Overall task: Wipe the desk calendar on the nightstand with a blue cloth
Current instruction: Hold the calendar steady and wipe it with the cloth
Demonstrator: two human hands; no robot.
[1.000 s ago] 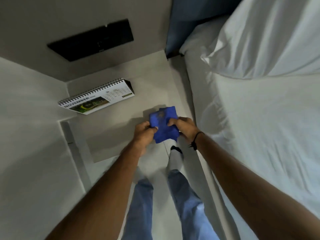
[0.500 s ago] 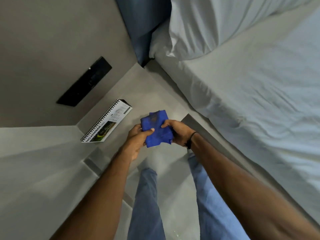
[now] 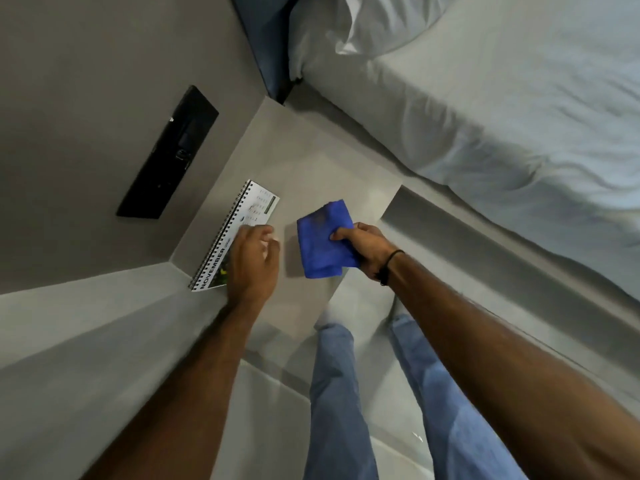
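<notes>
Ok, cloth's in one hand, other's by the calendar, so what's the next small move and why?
Probably steady the desk calendar with the left hand, already over its page, then bring the blue cloth across: the right hand holds it beside the calendar, not touching.

Bare nightstand (image 3: pixel 311 161) top lies open beyond the desk calendar (image 3: pixel 242 223); wall (image 3: pixel 86 98) behind, bed (image 3: pixel 485 116) rightward hem it.

White bed (image 3: pixel 502 140), pillow (image 3: pixel 363 19), black wall panel (image 3: pixel 166 157).

You are standing in a bedroom: a bed (image 3: pixel 502 133) with white sheets and a pillow (image 3: pixel 363 22) is lying beside a small grey counter (image 3: pixel 311 161) carrying a calendar (image 3: pixel 239 223), under a black wall panel (image 3: pixel 168 154).
</notes>
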